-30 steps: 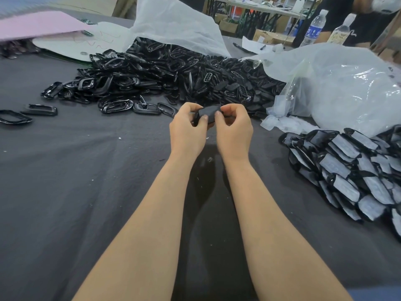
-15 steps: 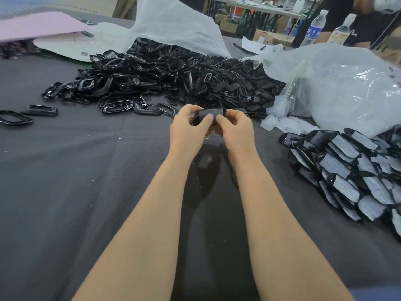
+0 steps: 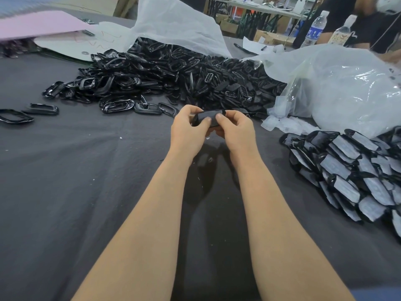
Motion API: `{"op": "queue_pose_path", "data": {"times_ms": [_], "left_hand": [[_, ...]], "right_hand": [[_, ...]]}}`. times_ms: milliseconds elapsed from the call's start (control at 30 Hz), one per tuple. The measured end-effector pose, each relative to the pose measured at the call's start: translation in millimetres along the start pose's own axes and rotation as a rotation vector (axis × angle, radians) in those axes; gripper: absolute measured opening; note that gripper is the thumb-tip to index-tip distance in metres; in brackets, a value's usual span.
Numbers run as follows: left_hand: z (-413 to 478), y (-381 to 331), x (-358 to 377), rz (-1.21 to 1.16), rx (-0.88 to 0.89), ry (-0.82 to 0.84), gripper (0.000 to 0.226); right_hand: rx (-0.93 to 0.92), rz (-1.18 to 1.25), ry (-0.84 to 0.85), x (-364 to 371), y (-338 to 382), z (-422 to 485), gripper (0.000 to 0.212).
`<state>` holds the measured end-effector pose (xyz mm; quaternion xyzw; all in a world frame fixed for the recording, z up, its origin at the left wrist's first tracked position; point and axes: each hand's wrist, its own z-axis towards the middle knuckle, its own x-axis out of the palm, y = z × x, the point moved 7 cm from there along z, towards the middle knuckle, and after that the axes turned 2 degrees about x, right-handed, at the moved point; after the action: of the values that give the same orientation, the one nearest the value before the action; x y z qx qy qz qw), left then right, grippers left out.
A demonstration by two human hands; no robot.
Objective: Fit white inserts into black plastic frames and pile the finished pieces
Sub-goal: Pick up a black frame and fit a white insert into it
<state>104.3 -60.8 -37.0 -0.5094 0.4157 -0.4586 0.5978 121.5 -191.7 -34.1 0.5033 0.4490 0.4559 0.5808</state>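
both hands pinch 1 black frame (image 3: 207, 119) above the table (image 3: 86, 170): left hand (image 3: 188, 132), right hand (image 3: 235, 132). risk imo: uneven thumb pressure, insert seats crooked or pops out.

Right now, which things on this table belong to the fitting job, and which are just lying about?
Job:
- black piece, gripped by left hand and right hand
- heap of black frames
- pile of finished pieces
- clear bag, seemingly holding white inserts

Lying about:
- pink sheet
- white paper
- blue-labelled water bottle
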Motion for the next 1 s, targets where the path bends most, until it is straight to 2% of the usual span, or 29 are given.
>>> {"op": "queue_pose_path", "data": {"times_ms": [367,633,767,867,1000], "left_hand": [[-3,-4,-2,0.014,0.000,-0.005,0.016],[-3,-3,-2,-0.016,-0.015,-0.007,0.016],[-3,0,2,-0.016,-0.033,0.026,0.009],[-2,3,4,-0.078,-0.065,0.019,0.012],[-1,3,1,-0.097,-0.062,-0.017,0.018]], "right_hand": [[-0.005,-0.005,0.051,6,0,-3,0.008],[-0.063,-0.047,0.027,5,2,-1,0.019],[-0.068,-0.089,-0.047,1,2,2,0.016],[-0.022,-0.012,-0.111,-6,-1,3,0.010],[0.026,0.044,-0.116,-7,-2,2,0.009]]}}
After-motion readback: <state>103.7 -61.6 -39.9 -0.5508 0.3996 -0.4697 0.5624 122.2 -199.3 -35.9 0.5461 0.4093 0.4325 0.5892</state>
